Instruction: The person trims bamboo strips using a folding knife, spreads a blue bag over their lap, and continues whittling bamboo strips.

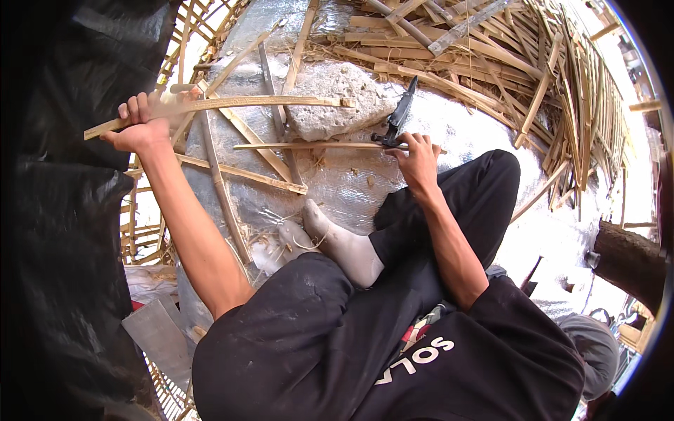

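Note:
My left hand [144,125], raised at the far left, is closed round the end of a bamboo strip [260,101]. That strip reaches right, and its far end shows over a rough grey stone block [333,105]. Just in front of the block a thinner bamboo strip [316,146] lies crosswise. My right hand [419,165] has its fingers closed on the right part of this thinner strip. Touching or very near those fingers is a black hammer [398,116], its head by the strip and its handle pointing away; whether the fingers touch it I cannot tell.
Loose bamboo strips [242,175] lie on the silvery sheet [337,186] left of the block. A large heap of split bamboo [491,63] fills the far right. My socked feet [344,245] are close in front. A log [628,263] stands right; black sheeting [63,231] hangs left.

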The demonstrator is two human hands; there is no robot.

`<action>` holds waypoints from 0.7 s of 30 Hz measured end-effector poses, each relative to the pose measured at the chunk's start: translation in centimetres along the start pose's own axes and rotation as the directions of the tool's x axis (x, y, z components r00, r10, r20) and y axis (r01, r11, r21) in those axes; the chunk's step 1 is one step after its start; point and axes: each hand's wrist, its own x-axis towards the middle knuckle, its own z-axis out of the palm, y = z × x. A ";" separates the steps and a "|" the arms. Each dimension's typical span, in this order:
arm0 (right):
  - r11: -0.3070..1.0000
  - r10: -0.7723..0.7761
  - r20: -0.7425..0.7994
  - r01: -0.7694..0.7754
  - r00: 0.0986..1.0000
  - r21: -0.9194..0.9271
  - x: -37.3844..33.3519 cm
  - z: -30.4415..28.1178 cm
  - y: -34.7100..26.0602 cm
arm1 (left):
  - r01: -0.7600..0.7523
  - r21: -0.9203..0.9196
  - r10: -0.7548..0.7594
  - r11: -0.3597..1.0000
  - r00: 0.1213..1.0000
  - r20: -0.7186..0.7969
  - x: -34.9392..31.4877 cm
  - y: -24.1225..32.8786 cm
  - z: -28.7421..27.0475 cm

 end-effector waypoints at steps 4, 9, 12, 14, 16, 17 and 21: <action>0.996 -0.081 0.016 0.082 0.997 -0.039 0.9 -1.3 1.0 | 0.027 -0.143 -0.008 0.989 0.991 0.131 1.1 1.9 -0.1; 0.934 -0.357 -0.027 0.357 0.934 -0.007 4.1 -8.9 -0.4 | -0.071 -0.072 0.082 0.995 0.985 0.149 -0.5 1.9 1.5; 0.887 -0.446 -0.201 0.460 0.872 0.030 7.8 -13.0 -0.7 | -0.072 -0.100 0.090 0.992 0.978 0.189 -0.3 3.0 0.4; 0.907 -0.329 -0.169 0.361 0.929 0.216 10.9 -14.9 -0.5 | -0.061 -0.152 0.091 0.987 0.975 0.201 0.3 3.0 -0.5; 0.935 -0.190 -0.102 0.211 0.977 0.285 13.0 -18.0 -1.5 | -0.060 -0.144 0.089 0.988 0.975 0.203 0.7 3.3 -0.5; 0.942 -0.157 -0.086 0.175 0.984 0.286 13.9 -19.1 -1.8 | -0.054 -0.149 0.083 0.987 0.976 0.201 0.6 3.0 -0.2; 0.754 -0.116 -0.552 0.434 0.826 0.492 12.8 -23.4 -6.5 | -0.083 -0.128 0.114 0.988 0.958 0.263 -0.4 3.7 0.6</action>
